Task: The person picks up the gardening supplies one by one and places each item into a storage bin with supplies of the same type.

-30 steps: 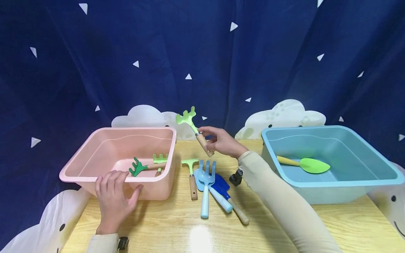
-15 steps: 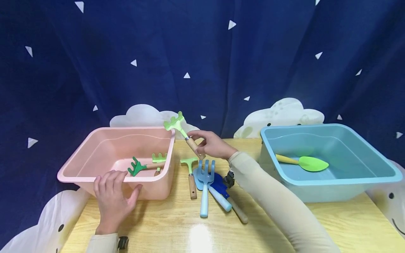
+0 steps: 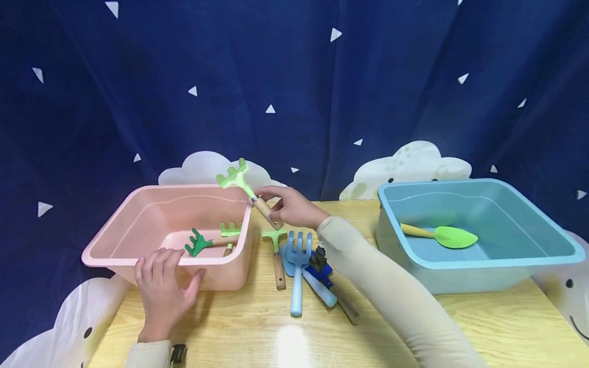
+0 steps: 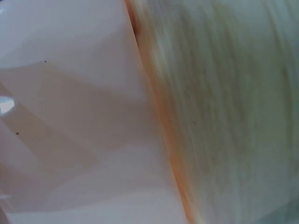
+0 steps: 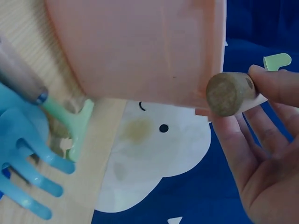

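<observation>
My right hand [image 3: 296, 207] pinches the wooden handle of a light green hand rake [image 3: 236, 179] between thumb and fingers. The rake's tines point up and left, over the right rim of the pink bin [image 3: 246, 250]; the handle's end [image 5: 224, 95] faces the right wrist camera. My left hand [image 3: 163, 291] grips the pink bin's near rim, fingers over the edge and thumb against the outer wall. Inside that bin lie a dark green hand rake [image 3: 200, 243] and another light green rake [image 3: 230, 230], partly hidden by the rim. The left wrist view shows only bin wall and tabletop.
Between the bins lie a light green hoe-like tool [image 3: 278, 260], a light blue fork [image 3: 296, 276], and a dark blue tool [image 3: 342, 301] partly covered. A blue bin [image 3: 483, 266] at right holds a green trowel [image 3: 453, 237]. A dark blue curtain [image 3: 294, 76] hangs behind.
My right hand has carried the light green rake leftward, from above the table to the pink bin's right rim. The left hand stays in place on the near rim.
</observation>
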The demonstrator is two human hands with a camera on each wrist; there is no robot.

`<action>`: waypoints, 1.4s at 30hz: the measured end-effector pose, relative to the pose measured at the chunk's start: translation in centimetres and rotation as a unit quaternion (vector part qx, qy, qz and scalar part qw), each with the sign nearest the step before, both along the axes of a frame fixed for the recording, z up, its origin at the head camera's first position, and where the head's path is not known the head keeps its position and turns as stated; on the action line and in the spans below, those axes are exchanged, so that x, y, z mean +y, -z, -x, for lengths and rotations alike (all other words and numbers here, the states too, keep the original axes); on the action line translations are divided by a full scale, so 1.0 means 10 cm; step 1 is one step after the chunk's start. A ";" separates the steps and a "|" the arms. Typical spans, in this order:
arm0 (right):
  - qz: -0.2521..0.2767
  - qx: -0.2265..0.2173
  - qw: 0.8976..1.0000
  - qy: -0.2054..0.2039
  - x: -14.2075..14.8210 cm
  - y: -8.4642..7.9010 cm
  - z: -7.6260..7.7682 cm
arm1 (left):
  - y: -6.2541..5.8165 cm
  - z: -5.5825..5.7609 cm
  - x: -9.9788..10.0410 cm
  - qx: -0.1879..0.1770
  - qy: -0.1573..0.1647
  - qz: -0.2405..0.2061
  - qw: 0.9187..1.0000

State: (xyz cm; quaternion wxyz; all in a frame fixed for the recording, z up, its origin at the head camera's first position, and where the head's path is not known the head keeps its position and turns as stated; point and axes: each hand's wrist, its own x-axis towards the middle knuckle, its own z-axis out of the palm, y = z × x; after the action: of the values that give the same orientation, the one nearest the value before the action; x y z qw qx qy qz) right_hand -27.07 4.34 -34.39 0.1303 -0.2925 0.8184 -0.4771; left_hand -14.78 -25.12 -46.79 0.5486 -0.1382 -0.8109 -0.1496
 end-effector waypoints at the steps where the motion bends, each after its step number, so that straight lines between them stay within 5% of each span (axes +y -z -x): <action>1: 0.000 -0.001 1.000 -0.001 -0.02 -0.01 0.00 | 0.00 0.00 0.00 -0.001 0.000 0.000 1.000; 15: 0.004 -0.024 1.000 -0.020 -0.42 -0.20 0.10 | 0.00 -0.01 0.01 -0.007 0.004 -0.008 1.000; 26: -0.003 -0.085 0.994 -0.068 -0.83 -0.32 0.10 | 0.00 0.01 0.00 -0.001 0.005 -0.009 1.000; 42: 0.000 -0.084 0.994 -0.064 -0.89 -0.30 0.10 | -0.01 0.01 -0.01 0.000 0.003 -0.009 1.000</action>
State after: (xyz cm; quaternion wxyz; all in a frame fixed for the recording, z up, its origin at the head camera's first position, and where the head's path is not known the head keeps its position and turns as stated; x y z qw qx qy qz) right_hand -28.05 -4.59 -31.37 0.2284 -0.3034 0.7841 -0.4909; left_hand -14.91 -25.18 -46.73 0.5491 -0.1356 -0.8093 -0.1588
